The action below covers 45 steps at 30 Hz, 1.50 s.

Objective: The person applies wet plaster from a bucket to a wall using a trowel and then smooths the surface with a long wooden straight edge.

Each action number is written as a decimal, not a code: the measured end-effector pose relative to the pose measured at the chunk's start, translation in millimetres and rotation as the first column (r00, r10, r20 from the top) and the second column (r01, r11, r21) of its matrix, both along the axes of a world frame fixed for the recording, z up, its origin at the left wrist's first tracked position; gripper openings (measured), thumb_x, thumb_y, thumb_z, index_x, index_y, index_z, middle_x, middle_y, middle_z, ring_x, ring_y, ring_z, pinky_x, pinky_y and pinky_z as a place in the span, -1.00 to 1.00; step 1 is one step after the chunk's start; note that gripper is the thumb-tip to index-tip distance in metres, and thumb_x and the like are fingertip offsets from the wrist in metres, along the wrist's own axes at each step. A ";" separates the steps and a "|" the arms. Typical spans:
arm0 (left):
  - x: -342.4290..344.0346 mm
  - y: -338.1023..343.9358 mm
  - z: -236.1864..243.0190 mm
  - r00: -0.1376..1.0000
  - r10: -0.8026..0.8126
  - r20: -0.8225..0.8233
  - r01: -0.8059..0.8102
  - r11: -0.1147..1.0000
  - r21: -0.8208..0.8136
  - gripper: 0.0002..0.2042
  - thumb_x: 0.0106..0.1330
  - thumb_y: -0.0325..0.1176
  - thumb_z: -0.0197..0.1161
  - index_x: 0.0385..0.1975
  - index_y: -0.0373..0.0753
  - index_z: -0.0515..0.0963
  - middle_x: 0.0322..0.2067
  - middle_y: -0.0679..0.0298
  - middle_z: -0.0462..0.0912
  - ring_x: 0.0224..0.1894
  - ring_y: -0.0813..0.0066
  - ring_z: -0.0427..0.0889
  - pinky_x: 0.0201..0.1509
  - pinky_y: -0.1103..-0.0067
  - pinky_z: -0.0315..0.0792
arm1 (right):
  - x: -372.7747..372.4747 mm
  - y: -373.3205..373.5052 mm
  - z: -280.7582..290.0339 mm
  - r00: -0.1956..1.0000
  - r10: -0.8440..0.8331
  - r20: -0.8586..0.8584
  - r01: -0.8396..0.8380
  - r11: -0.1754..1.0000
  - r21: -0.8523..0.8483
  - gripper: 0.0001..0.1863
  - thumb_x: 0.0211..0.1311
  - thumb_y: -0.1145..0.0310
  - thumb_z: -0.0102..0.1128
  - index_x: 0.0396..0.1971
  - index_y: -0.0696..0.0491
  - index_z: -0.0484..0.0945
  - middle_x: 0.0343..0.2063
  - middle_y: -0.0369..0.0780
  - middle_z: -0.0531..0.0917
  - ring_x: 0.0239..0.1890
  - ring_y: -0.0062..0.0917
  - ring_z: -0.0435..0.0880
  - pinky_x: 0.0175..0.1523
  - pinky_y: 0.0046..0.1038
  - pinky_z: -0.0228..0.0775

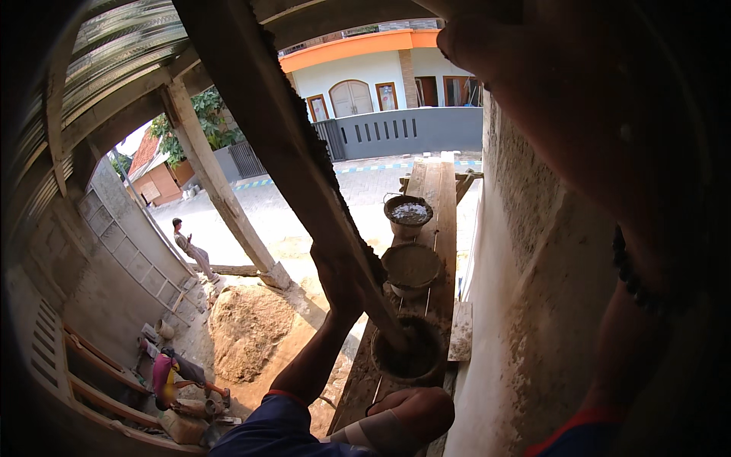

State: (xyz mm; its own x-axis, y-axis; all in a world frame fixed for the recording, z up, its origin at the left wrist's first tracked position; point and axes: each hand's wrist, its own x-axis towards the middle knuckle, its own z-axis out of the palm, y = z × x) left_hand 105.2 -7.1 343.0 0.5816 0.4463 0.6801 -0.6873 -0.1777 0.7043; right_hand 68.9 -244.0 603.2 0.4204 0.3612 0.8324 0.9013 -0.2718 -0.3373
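Carefully, our left hand (339,282), closed around the wooden straightedge (304,164), should keep its tip inside the nearest mortar bucket (409,352).

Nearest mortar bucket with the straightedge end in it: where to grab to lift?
Grip the nearest bucket by its rim on the near, open side, coming from above. The long wooden straightedge leans into it from the upper left, held by the left hand, blocking that side. The wall crowds the right.

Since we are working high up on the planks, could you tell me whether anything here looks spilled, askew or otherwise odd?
The long wooden straightedge, gripped by the left hand, stands tilted with its lower end inside the nearest bucket. Its edge is crusted with mortar. The three buckets sit upright on the scaffold planks; I see no spill.
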 end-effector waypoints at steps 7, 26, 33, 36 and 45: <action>6.3 -24.8 15.3 0.988 -0.118 0.102 0.111 0.992 0.066 -0.66 0.42 -0.25 -0.11 0.10 -0.24 0.11 -0.20 0.16 0.41 -0.23 0.43 0.46 -0.22 0.53 0.40 | -37.2 -3.2 11.0 0.978 -0.205 0.029 0.207 0.965 -0.159 -0.37 0.00 0.56 0.05 0.19 0.09 0.27 -0.18 -0.02 0.52 -0.14 -0.27 0.58 -0.13 -0.34 0.44; 16.2 9.0 -11.0 0.982 0.185 0.047 -0.190 0.966 0.172 -0.61 0.43 -0.39 -0.12 0.20 -0.34 0.08 0.04 0.15 0.25 0.08 0.40 0.28 0.13 0.53 0.23 | -49.6 23.9 -161.9 0.825 -0.563 0.039 0.389 0.516 -0.763 -0.40 0.04 0.32 0.19 0.16 -0.01 0.31 -0.46 -0.06 0.51 -0.52 -0.31 0.67 -0.56 -0.40 0.55; 12.6 43.0 -26.3 0.894 0.403 0.196 -0.448 0.816 0.365 -0.54 0.46 -0.24 -0.17 0.23 -0.41 0.08 0.14 -0.04 0.23 0.18 0.17 0.26 0.25 0.38 0.11 | -32.4 32.0 -311.5 0.792 -0.595 -0.135 0.231 0.498 -0.836 -0.44 0.06 0.33 0.15 0.14 -0.01 0.34 -0.47 -0.10 0.53 -0.49 -0.36 0.67 -0.53 -0.45 0.54; 19.8 25.0 -17.3 0.941 0.335 0.044 -0.337 0.923 0.187 -0.48 0.45 -0.06 -0.19 0.24 -0.33 0.10 0.14 0.03 0.27 0.15 0.28 0.33 0.21 0.42 0.22 | -19.5 13.9 -391.4 0.700 -0.599 -0.388 0.046 0.581 -0.813 -0.49 0.11 0.42 0.04 0.13 0.07 0.34 -0.38 0.03 0.54 -0.44 -0.20 0.65 -0.40 -0.31 0.54; 23.2 -6.1 -17.2 0.995 0.069 0.072 -0.075 0.994 0.084 -0.23 0.09 -0.52 0.31 0.29 -0.32 0.00 0.10 0.08 0.29 0.12 0.29 0.36 0.21 0.40 0.31 | -2.0 -49.1 -431.8 0.546 -0.695 -0.468 0.133 0.623 -0.771 -0.43 0.07 0.45 0.07 0.17 -0.15 0.34 -0.40 -0.01 0.53 -0.45 -0.14 0.62 -0.31 -0.21 0.51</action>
State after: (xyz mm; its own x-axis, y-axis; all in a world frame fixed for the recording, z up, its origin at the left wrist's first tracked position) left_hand 128.5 -13.2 325.8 0.5009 0.4230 0.7551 -0.7166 -0.2867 0.6359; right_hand 66.9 -293.1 171.5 0.9662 0.2311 -0.1145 0.1769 -0.9168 -0.3582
